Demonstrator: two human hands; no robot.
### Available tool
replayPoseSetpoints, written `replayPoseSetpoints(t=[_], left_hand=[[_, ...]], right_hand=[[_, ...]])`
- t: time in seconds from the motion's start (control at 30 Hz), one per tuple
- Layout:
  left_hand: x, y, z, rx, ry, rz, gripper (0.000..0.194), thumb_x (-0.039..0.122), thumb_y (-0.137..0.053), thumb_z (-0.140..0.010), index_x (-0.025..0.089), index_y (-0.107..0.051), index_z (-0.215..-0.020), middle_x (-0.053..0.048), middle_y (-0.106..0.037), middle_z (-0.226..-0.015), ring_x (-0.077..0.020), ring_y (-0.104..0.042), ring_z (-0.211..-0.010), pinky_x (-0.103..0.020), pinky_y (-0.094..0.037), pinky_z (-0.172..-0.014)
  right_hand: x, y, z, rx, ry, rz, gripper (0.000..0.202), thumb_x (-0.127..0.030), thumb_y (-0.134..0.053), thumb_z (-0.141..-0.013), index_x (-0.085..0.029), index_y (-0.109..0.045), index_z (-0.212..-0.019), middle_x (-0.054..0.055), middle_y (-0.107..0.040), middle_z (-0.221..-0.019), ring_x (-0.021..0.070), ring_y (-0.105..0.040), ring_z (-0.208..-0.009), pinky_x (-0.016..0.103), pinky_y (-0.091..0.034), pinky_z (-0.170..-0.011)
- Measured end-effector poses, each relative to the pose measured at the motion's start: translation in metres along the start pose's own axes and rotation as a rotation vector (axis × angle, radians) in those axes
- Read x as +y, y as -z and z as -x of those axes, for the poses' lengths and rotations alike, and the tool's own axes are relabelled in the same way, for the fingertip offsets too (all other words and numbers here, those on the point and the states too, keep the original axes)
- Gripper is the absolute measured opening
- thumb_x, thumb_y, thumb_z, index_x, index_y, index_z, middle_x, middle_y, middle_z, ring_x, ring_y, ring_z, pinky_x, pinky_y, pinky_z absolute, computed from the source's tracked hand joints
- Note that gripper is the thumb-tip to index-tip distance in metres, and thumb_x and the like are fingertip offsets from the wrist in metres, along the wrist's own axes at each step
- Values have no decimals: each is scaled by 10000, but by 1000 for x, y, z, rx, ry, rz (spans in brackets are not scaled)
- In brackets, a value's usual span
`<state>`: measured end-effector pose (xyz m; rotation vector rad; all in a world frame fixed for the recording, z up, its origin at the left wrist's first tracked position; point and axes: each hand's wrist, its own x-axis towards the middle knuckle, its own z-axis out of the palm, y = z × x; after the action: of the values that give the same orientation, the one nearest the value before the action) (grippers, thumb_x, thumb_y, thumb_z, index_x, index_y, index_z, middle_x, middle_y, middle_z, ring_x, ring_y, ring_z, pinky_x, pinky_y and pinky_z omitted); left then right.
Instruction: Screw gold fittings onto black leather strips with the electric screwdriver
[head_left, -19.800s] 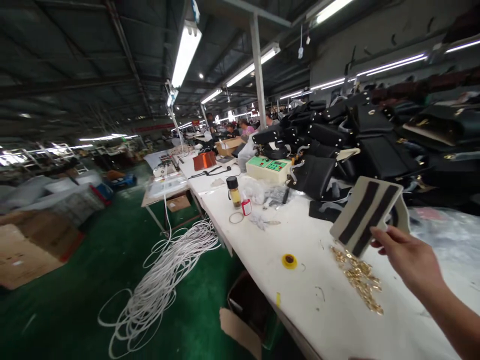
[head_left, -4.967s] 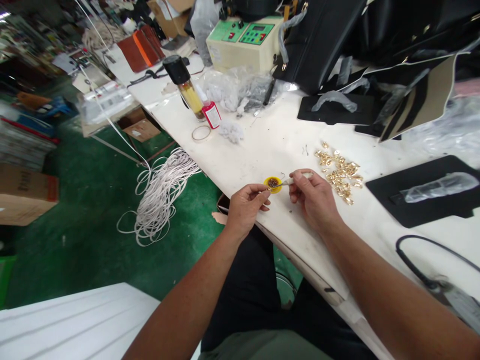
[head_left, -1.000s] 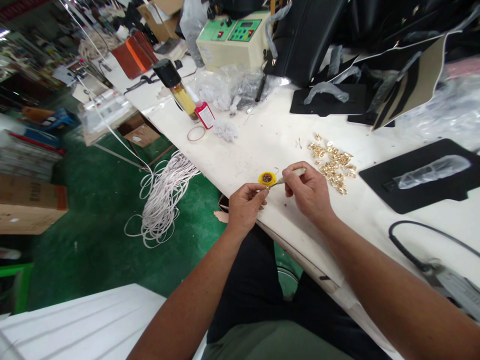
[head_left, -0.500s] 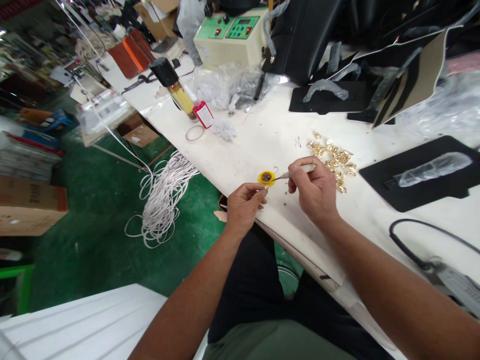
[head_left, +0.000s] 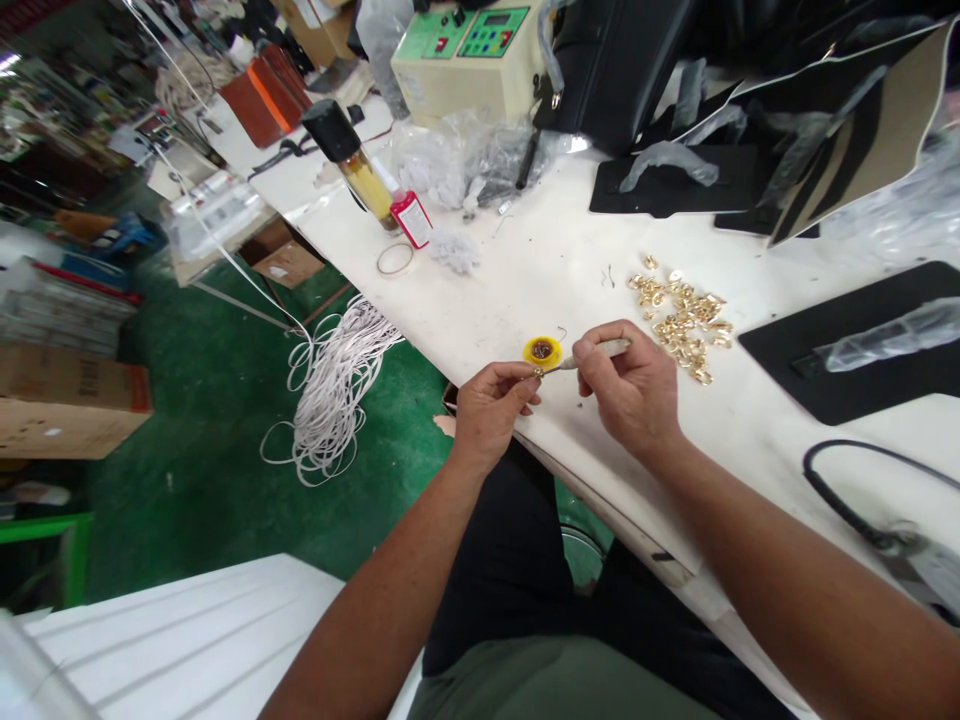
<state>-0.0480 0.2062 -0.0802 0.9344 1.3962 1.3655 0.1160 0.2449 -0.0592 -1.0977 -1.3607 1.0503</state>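
Note:
My left hand (head_left: 491, 405) pinches a small gold-coloured metal fitting (head_left: 538, 372) between thumb and fingertips, over the table's front edge. My right hand (head_left: 634, 385) is closed around the pale handle of a thin-tipped hand tool (head_left: 604, 350); whether it is an awl or a small screwdriver I cannot tell. The tool's dark tip points left and meets the fitting at my left fingertips. Just beyond the fingers sits a round yellow dish (head_left: 551, 362) with tiny brownish metal pieces in it. To the right of it lies a loose pile of gold-coloured fittings (head_left: 686, 318).
A red bottle (head_left: 412, 220) and a black-capped canister (head_left: 360, 175) stand at the back left, near a control box (head_left: 469, 75). Black panels (head_left: 870, 345) lie to the right. A black cable (head_left: 862, 445) curves at the right. Coiled white cord (head_left: 337, 400) lies on the green floor.
The tool's tip has moved from the yellow dish to the fitting in my left hand. My left hand keeps its pinch. The view has shifted slightly.

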Motion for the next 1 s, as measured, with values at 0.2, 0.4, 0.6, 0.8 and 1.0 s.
replayPoseSetpoints(t=[0.2, 0.4, 0.6, 0.8, 1.0], left_hand=[[-1, 0, 1, -3, 6, -22, 213, 340, -874, -748, 202, -767, -872, -5, -761, -783, -122, -678, -629, -218, -490, -541], [-2, 0, 1, -5, 8, -34, 235, 363, -874, -745, 205, -772, -885, -13, -768, -801, -131, -683, -641, -224, -488, -537], [-2, -1, 1, -5, -5, -26, 194, 333, -868, -759, 207, -775, -874, -4, -762, -782, -123, -678, -623, -219, -481, -530], [-2, -1, 1, -5, 3, -31, 203, 345, -869, -760, 206, -776, -875, -3, -762, -777, -125, -679, -629, -222, -483, -540], [-3, -1, 1, -3, -4, -19, 187, 326, -867, -763, 202, -777, -871, 7, -750, -750, -116, -672, -617, -211, -474, -531]], right_hand=[[1, 0, 1, 26, 34, 62, 287, -492, -668, -953, -227, -658, -844, -13, -628, -633, 130, -531, -523, 279, -421, -515], [0, 0, 0, 32, 34, 97, 275, -483, -669, -943, -231, -658, -834, -15, -629, -621, 132, -532, -519, 277, -419, -510], [1, 0, 0, 26, 52, 117, 235, -438, -666, -950, -232, -658, -838, -24, -624, -620, 127, -532, -519, 275, -420, -519], [4, 0, 0, 37, 43, 111, 238, -442, -663, -956, -227, -664, -853, -23, -620, -621, 129, -539, -530, 272, -423, -525], [4, 0, 0, 35, 52, 120, 209, -401, -666, -948, -223, -662, -840, -29, -616, -615, 119, -533, -514, 263, -410, -513]])
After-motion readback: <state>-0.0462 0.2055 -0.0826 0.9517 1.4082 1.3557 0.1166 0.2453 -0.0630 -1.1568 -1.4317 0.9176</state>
